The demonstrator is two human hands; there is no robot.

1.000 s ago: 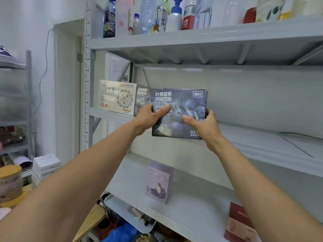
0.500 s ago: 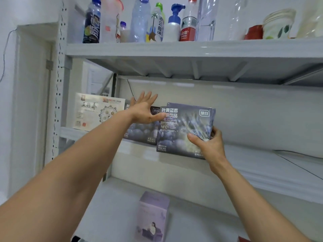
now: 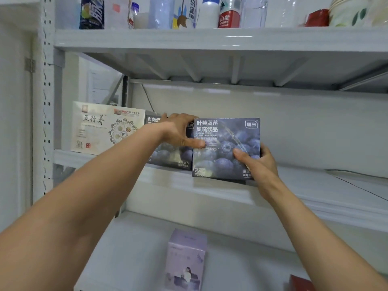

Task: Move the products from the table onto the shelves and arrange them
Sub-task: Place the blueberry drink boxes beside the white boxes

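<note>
Two dark blueberry drink boxes stand side by side on the middle shelf (image 3: 315, 190). My right hand (image 3: 258, 162) grips the right blueberry box (image 3: 222, 148) at its lower right corner, thumb on the front face. That box's bottom edge sits at the shelf's front lip. My left hand (image 3: 178, 133) holds the top of the left blueberry box (image 3: 168, 158), fingers curled over its upper edge and thumb reaching across to the right box's left edge. The left box is partly hidden by my hand and the right box.
A cream box (image 3: 100, 127) leans at the shelf's left end. Bottles (image 3: 189, 11) and cups line the top shelf (image 3: 210, 38). On the lower shelf stand a lilac box (image 3: 184, 261) and a red box (image 3: 300, 283). Bare shelf stretches right of the blueberry boxes.
My left hand let go of the right box, rose open, then came down onto the left box's top. My right hand has moved the right box to the right, beside the left one.
</note>
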